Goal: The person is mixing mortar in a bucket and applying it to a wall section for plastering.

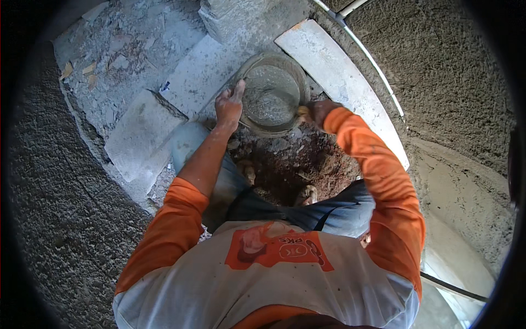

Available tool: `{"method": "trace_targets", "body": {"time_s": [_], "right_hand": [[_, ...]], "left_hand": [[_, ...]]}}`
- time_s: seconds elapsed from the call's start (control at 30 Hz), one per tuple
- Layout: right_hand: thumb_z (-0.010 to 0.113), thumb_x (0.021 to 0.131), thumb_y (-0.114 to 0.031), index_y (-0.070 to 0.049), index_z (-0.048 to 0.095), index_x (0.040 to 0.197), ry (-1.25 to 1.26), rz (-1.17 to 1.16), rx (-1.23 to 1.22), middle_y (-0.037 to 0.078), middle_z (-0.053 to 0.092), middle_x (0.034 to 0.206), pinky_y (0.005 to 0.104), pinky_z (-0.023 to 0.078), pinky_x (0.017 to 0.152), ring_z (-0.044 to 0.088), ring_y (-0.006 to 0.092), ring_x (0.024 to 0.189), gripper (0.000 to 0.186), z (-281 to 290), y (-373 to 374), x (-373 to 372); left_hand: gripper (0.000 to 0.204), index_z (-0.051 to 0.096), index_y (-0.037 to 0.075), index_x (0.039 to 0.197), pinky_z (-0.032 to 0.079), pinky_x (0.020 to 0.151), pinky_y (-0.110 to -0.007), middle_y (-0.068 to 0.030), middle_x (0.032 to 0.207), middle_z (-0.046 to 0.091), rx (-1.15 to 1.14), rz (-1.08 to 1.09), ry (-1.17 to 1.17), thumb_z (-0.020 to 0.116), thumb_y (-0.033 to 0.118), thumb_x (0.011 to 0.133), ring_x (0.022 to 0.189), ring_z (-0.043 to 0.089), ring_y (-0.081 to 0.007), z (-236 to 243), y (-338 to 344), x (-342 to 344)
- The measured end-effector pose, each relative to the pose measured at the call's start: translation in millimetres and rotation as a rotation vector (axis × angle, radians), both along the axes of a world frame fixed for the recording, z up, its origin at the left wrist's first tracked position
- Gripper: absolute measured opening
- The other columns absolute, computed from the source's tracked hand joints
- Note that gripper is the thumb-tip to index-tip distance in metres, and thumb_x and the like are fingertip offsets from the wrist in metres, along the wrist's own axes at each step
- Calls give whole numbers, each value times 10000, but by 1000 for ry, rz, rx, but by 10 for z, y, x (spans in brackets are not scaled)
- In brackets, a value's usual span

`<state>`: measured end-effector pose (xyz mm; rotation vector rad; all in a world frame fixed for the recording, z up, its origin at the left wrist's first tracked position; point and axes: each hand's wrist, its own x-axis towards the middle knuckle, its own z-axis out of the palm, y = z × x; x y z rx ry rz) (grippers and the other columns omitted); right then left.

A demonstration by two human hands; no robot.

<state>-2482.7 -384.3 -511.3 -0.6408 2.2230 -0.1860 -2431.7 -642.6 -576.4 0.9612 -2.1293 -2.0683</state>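
Two bare hands of mine are at one round, mortar-caked grey bucket, which stands on the ground at twelve o'clock from my body, beyond my knees. Inside it lies a wet-looking, speckled grey mix.

My left grip is at the bucket's nine o'clock, one digit laid up along the rim and the others bent toward the outer wall; I cannot tell whether they pinch the edge or just steady it. My right grip sits at about four o'clock, in shadow, its fingers curled. A small yellowish-brown bit shows at its tip, but I cannot tell what that is, or whether the rim itself is pinched.

I judge the bucket heavy for its size, with a load that could slop if tilted quickly. The wall probably gives a little; the crust should feel gritty, though any wet smears would be slippery. The best hold is low and opposed, at nine and three o'clock, with fingers hooked under the rim and the weight kept level.

From the bucket, a long off-white flat board runs past at two o'clock, a pale grey flat slab lies at eight, and loose reddish-brown soil spreads at five.
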Motion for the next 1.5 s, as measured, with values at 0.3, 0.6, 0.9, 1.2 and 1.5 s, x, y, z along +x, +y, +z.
{"method": "trace_targets", "body": {"time_s": [0.3,0.6,0.9,1.2,1.5], "right_hand": [[398,850,-334,-37,514,973,454,14,322,198,564,847,447,469,661,581,354,752,342,859,260,-281],[581,816,-195,-3,531,986,-169,-688,-433,55,613,728,250,446,450,552,144,542,261,-1038,809,506],[636,683,-268,-11,551,895,88,-205,-364,113,557,598,367,442,524,547,267,549,344,-91,684,300],[563,732,-305,-113,518,1042,302,-220,-13,185,608,835,428,462,666,586,342,784,367,207,339,60],[617,732,-307,-68,548,823,389,-38,-343,149,578,732,410,453,612,567,341,688,265,915,215,13]], "left_hand": [[402,581,27,678,369,537,-324,-3,562,478,7,157,-50,647,417,752,531,398,-110,122,162,-116],[415,590,32,658,372,521,-325,-13,522,484,-93,88,-128,653,435,737,519,422,-113,227,272,-350],[520,505,28,561,376,531,-398,-80,483,453,-270,51,-165,641,508,708,496,428,-205,5,-75,-312],[475,593,-6,712,401,623,-360,-149,657,580,-273,317,42,629,467,734,599,496,-223,-6,179,215],[441,514,32,596,360,553,-302,-13,541,474,-150,390,-80,625,425,764,557,405,-123,-97,183,405]]}}
